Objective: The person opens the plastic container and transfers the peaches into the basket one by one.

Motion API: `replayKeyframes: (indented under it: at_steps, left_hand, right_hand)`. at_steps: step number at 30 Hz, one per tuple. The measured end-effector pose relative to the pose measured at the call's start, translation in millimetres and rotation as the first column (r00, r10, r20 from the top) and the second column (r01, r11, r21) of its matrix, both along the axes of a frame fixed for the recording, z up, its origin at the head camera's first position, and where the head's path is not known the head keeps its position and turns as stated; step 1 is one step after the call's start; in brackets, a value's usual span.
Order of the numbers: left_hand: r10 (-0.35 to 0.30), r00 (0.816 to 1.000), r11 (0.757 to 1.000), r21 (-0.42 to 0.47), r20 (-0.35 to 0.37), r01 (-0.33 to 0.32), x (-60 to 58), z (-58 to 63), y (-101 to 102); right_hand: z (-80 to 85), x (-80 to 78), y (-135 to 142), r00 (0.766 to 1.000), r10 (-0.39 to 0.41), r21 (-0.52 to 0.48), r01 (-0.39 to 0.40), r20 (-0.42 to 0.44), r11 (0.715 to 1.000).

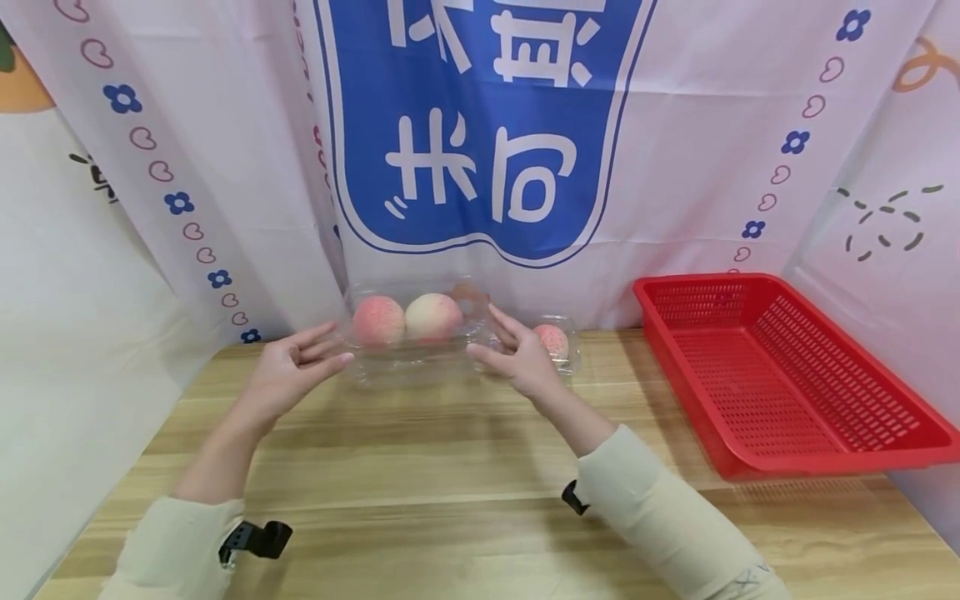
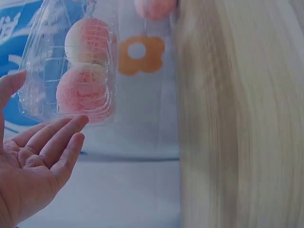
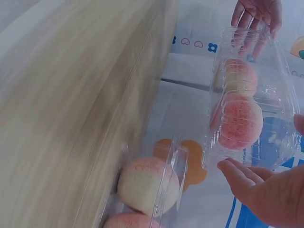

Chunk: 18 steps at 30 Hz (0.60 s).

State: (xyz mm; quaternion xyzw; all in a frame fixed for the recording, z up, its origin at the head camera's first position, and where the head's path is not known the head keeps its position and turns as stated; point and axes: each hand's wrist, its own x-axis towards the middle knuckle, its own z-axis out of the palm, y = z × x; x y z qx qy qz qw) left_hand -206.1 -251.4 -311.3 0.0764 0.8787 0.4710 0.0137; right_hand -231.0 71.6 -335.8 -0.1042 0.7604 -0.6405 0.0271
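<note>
A clear plastic clamshell box hangs between my two hands, raised off the table. Inside sit a pink peach and a paler pink-and-cream peach. My left hand holds the box's left end, its thumb at the lid side and long fingers at the bottom edge. At the other end my right hand holds it the same way, thumb and fingertips spread across the end. Close beside the right hand, a second clear box with peaches stands on the table, partly hidden in the head view.
To the right stands a red perforated plastic basket with nothing in it. A printed cloth hangs right behind the wooden table. Black straps with small mounts sit on both wrists.
</note>
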Motion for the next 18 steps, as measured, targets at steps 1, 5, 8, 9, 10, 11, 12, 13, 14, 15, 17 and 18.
replayKeyframes:
  at_steps: [1,5,8,9,10,11,12,13,14,15,17,18]
  left_hand:
    - [-0.005,1.000,1.000,0.005,-0.001,0.005,1.1,0.5,3.2]
    - [-0.019,1.000,1.000,0.019,-0.005,0.020,5.1,2.0,14.1]
    - [-0.032,0.999,0.999,0.026,-0.007,0.032,8.1,2.5,21.6]
    - [-0.038,0.999,0.999,0.031,-0.007,0.038,9.2,2.5,24.1]
    - [-0.045,0.999,0.998,0.033,-0.008,0.045,10.2,2.1,26.5]
    - [-0.052,0.999,0.998,0.044,-0.007,0.053,11.1,1.5,29.0]
    - [-0.057,0.998,0.997,0.055,-0.006,0.058,11.9,0.8,31.4]
    - [-0.064,0.998,0.996,0.064,-0.005,0.064,12.8,-0.2,33.8]
    - [-0.069,0.998,0.995,0.073,-0.003,0.069,13.7,-1.3,36.2]
    - [-0.073,0.997,0.994,0.084,0.001,0.072,14.7,-2.4,38.8]
    - [-0.079,0.997,0.992,0.104,0.014,0.078,16.9,-5.0,43.8]
    - [-0.081,0.996,0.991,0.110,0.020,0.079,18.2,-6.4,46.5]
  right_hand:
    - [0.8,2.0,3.9,1.000,0.000,0.001,0.000,0.000,1.000]
    - [1.6,9.4,18.1,1.000,-0.007,0.028,0.007,-0.010,1.000]
    - [-0.3,14.5,28.3,1.000,-0.012,0.037,0.013,-0.029,0.999]
    - [-1.0,16.6,31.8,0.999,-0.013,0.036,0.014,-0.034,0.999]
    - [-1.7,18.8,35.5,0.999,-0.011,0.035,0.013,-0.041,0.999]
    - [-2.4,21.1,39.0,0.999,-0.011,0.030,0.012,-0.044,0.999]
    - [-3.2,23.5,42.3,0.999,-0.008,0.025,0.010,-0.047,1.000]
    - [-3.9,26.1,45.8,0.999,-0.009,0.024,0.011,-0.048,1.000]
    - [-4.6,28.7,49.1,0.999,-0.006,0.022,0.007,-0.048,1.000]
    - [-5.5,31.3,52.3,0.999,-0.008,0.026,0.009,-0.049,1.000]
    - [-7.4,36.6,58.5,0.999,-0.007,0.037,0.009,-0.049,0.999]
    - [-8.4,39.5,61.7,0.999,-0.009,0.050,0.011,-0.052,0.999]
